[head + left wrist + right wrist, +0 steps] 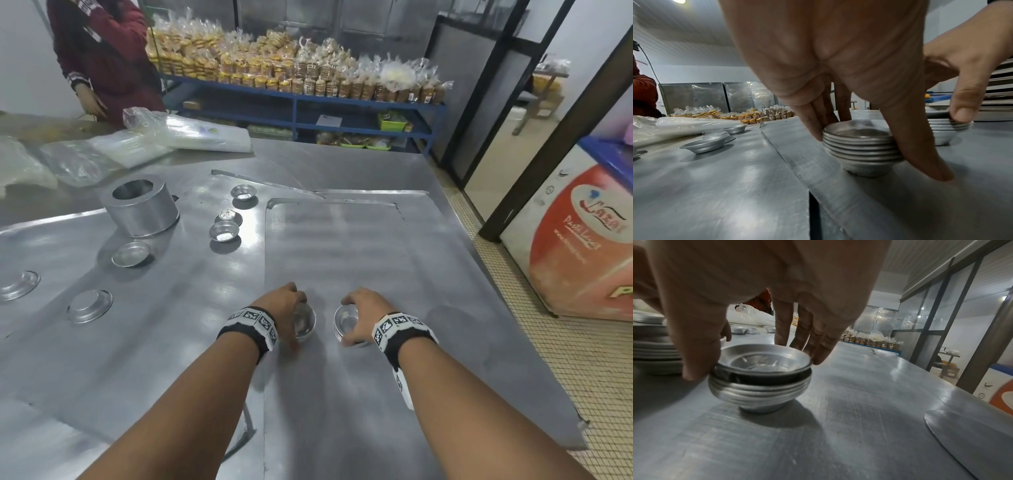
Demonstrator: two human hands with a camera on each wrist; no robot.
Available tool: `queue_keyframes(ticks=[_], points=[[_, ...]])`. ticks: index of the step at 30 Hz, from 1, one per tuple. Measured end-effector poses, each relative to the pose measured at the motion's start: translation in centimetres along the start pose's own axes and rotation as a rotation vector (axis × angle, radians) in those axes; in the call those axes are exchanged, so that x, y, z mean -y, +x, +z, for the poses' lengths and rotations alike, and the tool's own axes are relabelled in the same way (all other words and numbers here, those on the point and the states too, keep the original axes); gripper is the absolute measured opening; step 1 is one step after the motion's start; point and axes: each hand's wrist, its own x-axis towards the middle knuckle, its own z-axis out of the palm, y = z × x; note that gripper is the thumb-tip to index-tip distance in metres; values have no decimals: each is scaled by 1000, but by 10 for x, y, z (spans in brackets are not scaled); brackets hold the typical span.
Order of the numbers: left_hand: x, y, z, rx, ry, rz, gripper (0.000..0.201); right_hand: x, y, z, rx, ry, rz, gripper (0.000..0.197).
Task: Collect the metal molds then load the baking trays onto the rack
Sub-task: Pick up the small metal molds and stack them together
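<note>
Two stacks of small round metal molds stand side by side on a flat baking tray (342, 240). My left hand (297, 320) grips the left stack (306, 325) between fingers and thumb; in the left wrist view that hand (865, 142) wraps the stack (861, 151). My right hand (346, 321) holds the right stack (349, 325). In the right wrist view its thumb and fingers (760, 363) pinch the rim of the top mold, which sits slightly raised above the rest of the stack (760, 391). Several loose molds (223, 231) (131, 254) (89, 306) lie on a second tray (171, 308) to the left.
A metal cylinder tin (140, 207) stands at the far left of the table, with plastic bags (171, 137) behind it. A person in maroon (99, 54) stands at the far corner. Shelves of packed biscuits (291, 68) line the back. An orange freezer (582, 246) is past the table's right edge.
</note>
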Motion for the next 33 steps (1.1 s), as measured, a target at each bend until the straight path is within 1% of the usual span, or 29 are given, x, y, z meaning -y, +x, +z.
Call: queue_keyframes(ticks=[2,7,10,12,14,16,19,21,24,27,33], points=[[0,-1,2,-7,-13,-9,92,-1,0,1,16,-8,-8,88],[3,-3,11,-73,-65,-15,85,-6,1,6,29,-16,-9,88],[6,-6,15,-118,-128,-14,83,-5,3,2,84,-15,7,95],[10,-13,13,-137,-155,-4,86,-2,8,-2,150,-11,1,102],[20,-21,9,-145,-179,-10,90,5,15,-6,171,9,-8,106],[35,-31,4,-141,-205,-47,85,18,23,-9,160,20,-19,100],[65,-47,-4,-132,-227,-114,71,46,38,-12,161,15,-53,85],[89,-59,-10,-146,-222,-170,62,67,49,-10,164,7,-90,78],[128,-81,-15,-196,-234,-263,50,104,66,-2,169,-19,-165,72],[167,-107,-21,-247,-196,-356,42,150,82,6,197,-61,-247,68],[255,-156,-29,-294,-166,-567,34,246,114,29,218,-145,-380,62]])
